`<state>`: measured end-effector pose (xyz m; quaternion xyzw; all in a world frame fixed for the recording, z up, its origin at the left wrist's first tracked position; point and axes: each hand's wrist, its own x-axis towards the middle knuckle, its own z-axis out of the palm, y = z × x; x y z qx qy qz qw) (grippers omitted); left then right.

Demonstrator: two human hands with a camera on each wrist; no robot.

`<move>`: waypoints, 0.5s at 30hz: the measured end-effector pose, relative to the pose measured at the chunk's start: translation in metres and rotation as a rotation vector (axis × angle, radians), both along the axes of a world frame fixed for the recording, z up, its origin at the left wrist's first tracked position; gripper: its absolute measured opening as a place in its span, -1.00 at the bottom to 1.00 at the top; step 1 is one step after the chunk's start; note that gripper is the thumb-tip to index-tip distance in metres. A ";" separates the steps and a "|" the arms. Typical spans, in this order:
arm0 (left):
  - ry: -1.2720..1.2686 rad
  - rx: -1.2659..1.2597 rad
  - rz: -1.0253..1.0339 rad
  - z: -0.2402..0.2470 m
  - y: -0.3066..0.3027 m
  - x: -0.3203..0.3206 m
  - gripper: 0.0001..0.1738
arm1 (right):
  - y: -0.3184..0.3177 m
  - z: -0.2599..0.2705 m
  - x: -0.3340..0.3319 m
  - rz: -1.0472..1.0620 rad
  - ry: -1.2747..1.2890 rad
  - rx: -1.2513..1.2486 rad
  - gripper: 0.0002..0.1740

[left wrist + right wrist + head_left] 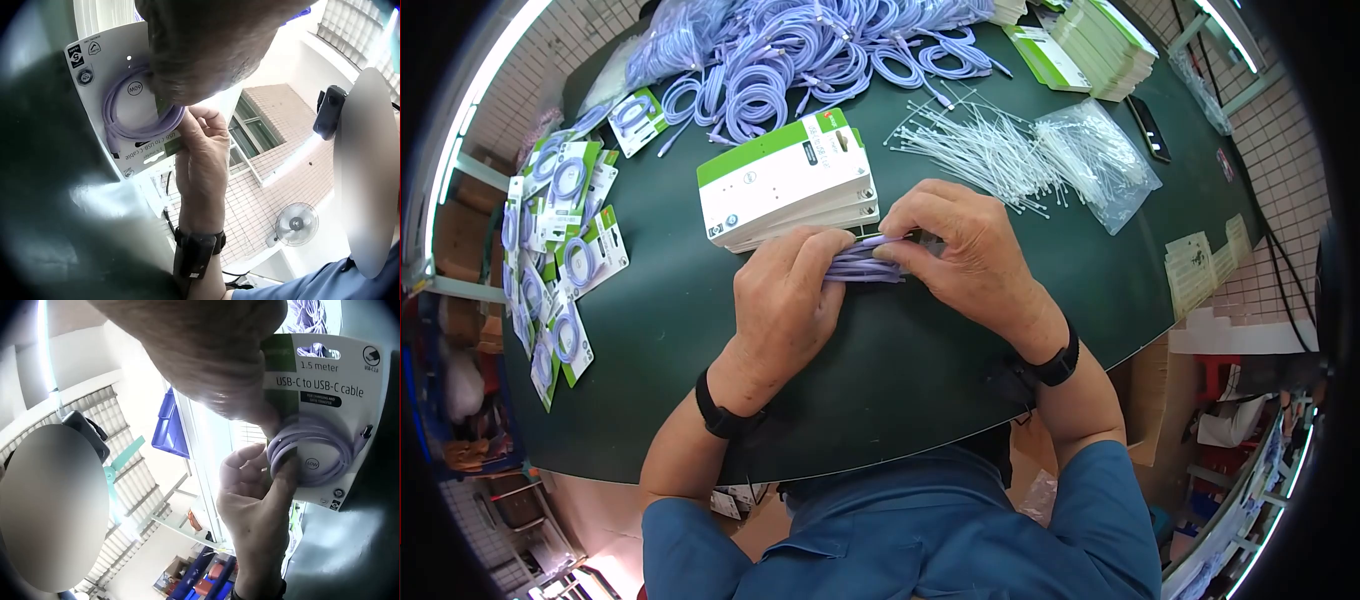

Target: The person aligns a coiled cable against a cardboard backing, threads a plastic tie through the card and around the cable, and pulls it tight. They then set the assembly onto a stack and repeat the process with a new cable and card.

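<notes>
A coiled purple USB-C cable [340, 450] lies against its white and green packaging card [334, 375], in front of the person. My left hand [790, 290] holds the left part of the coil, its thumb laid over the loops in the right wrist view. From the other side my right hand [965, 250] pinches the coil's right end between thumb and forefinger. In the left wrist view the card [97, 69] stands tilted with the coil on its printed face, and the near hand covers part of it. Just beyond the hands sits a stack of cards [785, 185].
Many purple cables [800, 60] are heaped at the back. Loose white cable ties [975, 150] lie right of the card stack, beside a clear bag of ties [1100, 165]. Carded cables [565, 250] pile up at left. More cards [1100, 45] and a phone [1148, 128] are at back right.
</notes>
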<state>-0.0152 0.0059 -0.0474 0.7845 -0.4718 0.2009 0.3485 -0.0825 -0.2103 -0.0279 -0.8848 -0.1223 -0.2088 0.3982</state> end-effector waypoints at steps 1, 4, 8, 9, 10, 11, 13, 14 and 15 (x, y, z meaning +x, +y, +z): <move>0.015 -0.006 -0.019 0.000 0.001 0.001 -0.55 | 0.000 -0.001 0.000 0.003 0.004 -0.001 -0.80; 0.017 0.011 -0.065 0.001 0.003 0.003 -0.63 | -0.002 -0.004 0.002 0.015 0.010 0.113 -0.81; -0.020 0.053 -0.115 0.010 0.006 0.007 -0.68 | -0.005 -0.004 0.003 0.029 0.052 0.165 -0.81; -0.041 0.071 -0.129 0.012 0.006 0.008 -0.68 | -0.005 -0.004 0.003 0.029 0.059 0.169 -0.81; -0.033 0.076 -0.131 0.012 0.006 0.008 -0.68 | -0.005 -0.004 0.003 0.038 0.051 0.169 -0.81; -0.065 0.066 -0.131 0.012 0.005 0.009 -0.68 | -0.006 -0.004 0.003 0.048 0.044 0.168 -0.81; -0.128 0.045 -0.131 0.010 0.004 0.010 -0.68 | -0.006 -0.004 0.004 0.057 0.045 0.171 -0.80; -0.120 0.049 -0.131 0.008 0.004 0.011 -0.68 | -0.006 -0.004 0.005 0.061 0.012 0.139 -0.80; -0.138 0.044 -0.131 0.006 0.004 0.013 -0.69 | -0.006 -0.004 0.005 0.065 -0.021 0.106 -0.80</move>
